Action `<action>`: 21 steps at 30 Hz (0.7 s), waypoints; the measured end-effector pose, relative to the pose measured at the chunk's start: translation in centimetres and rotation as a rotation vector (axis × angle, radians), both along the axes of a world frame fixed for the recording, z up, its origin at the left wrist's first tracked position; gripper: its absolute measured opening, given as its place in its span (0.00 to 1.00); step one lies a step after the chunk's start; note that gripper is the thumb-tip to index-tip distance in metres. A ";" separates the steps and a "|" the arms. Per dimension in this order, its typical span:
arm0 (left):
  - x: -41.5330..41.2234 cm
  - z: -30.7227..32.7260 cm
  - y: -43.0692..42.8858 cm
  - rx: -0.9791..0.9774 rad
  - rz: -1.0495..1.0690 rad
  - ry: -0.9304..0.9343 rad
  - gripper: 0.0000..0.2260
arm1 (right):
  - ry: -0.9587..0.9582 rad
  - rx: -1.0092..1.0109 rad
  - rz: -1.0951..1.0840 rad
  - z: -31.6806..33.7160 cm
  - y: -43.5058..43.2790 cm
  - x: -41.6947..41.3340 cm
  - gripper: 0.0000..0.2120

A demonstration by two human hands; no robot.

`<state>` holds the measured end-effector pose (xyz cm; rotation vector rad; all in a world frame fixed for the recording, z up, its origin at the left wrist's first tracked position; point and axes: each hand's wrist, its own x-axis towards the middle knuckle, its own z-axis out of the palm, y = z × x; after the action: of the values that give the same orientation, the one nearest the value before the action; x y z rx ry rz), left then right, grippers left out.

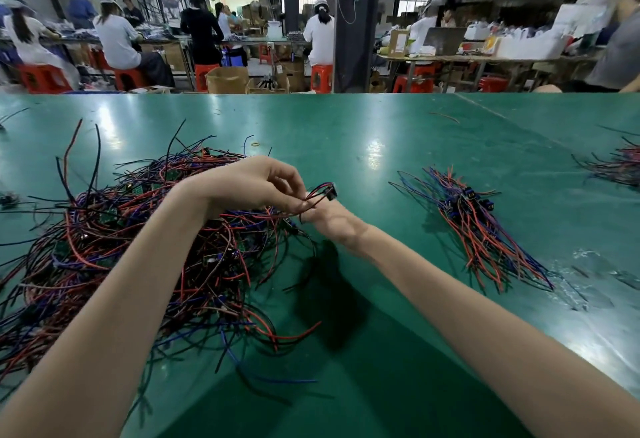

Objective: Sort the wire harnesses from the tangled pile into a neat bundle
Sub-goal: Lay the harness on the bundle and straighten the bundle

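A: Harness [322, 195], where is it?
B: Over the pile [138, 247], at its right edge. The left hand [252, 184] pinches its wires. The right hand [332, 221] is beneath; its grip I cannot tell. The bundle [485, 233] lies at right.

Fingers of the right hand [333, 222] (blurred) lie hidden behind the left hand [252, 184]; the tangled pile [114, 250] overruns the left edge.
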<state>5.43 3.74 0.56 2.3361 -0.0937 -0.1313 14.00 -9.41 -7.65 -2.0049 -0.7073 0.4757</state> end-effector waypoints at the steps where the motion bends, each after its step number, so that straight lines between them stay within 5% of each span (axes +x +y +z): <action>1: 0.2 -0.2 -0.2 -0.004 0.014 -0.029 0.03 | 0.037 0.121 -0.084 0.2 -0.6 0.1 0.11; 6: 1.2 -1.4 -1.5 0.045 0.026 -0.152 0.03 | 0.384 0.636 -0.080 1.2 -5.1 -0.7 0.25; 10: 1.6 -2.0 -2.2 0.074 0.046 -0.217 0.04 | 0.362 0.665 0.037 1.8 -7.1 -2.1 0.18; 15: 2.1 -2.8 -3.4 0.023 0.062 -0.254 0.05 | 0.183 0.637 -0.149 1.2 -8.1 -2.3 0.06; 21: 2.1 -3.9 -5.2 -0.094 0.012 -0.238 0.07 | 0.190 0.590 -0.179 0.8 -8.7 -2.3 0.05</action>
<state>7.57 -1.42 -3.30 2.2492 -0.1993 0.1543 11.69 -18.06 -6.80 -1.4294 -0.4731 0.2998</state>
